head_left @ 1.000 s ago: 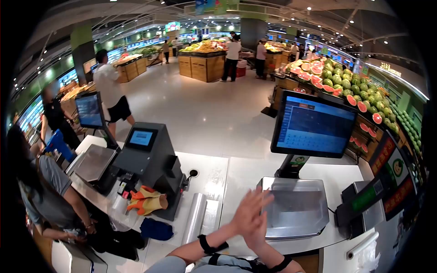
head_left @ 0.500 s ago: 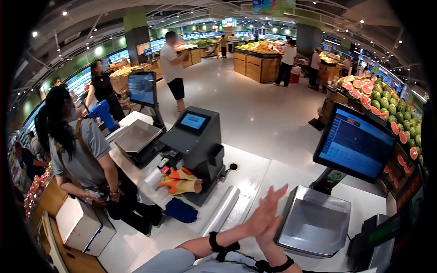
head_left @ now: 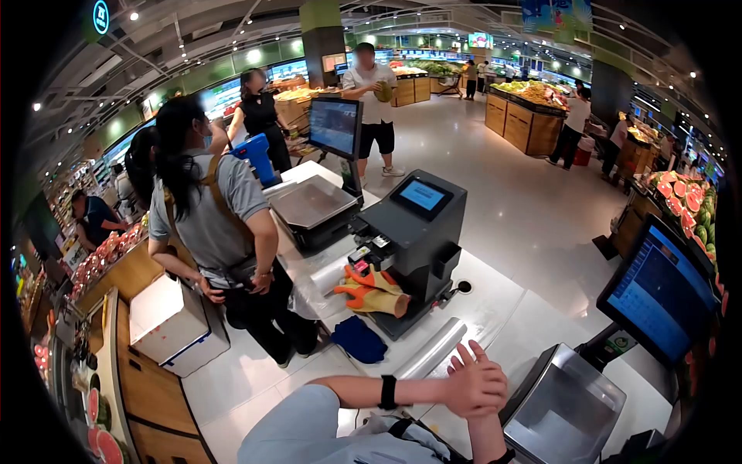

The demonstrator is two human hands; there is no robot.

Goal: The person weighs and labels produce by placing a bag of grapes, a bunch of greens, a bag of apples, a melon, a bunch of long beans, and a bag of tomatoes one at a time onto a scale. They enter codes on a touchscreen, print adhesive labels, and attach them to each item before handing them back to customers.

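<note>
My left hand (head_left: 475, 389) reaches in from the left, a black band round its wrist, and its fingers are wrapped over my right hand. The fingers of my right hand (head_left: 468, 356) stick up above it, apart and holding nothing; its palm is mostly hidden. Both are above the white counter (head_left: 495, 301), between a clear plastic roll (head_left: 439, 349) and a metal-topped scale (head_left: 568, 406). Orange and yellow gloves (head_left: 375, 292) lie beside a grey label printer (head_left: 421, 224), with a dark blue cloth (head_left: 359, 339) near them.
At the left, a person in a grey shirt (head_left: 216, 201) stands by white foam boxes (head_left: 166, 317). Another scale (head_left: 313, 203) stands on the counter. A monitor (head_left: 657, 286) rises at the right. Beyond the counter is a person in a white shirt (head_left: 367, 85).
The view has turned left. My hands, palm to palm before, now overlap, with my left hand wrapped over my right. The person in white now faces forward with a greenish object.
</note>
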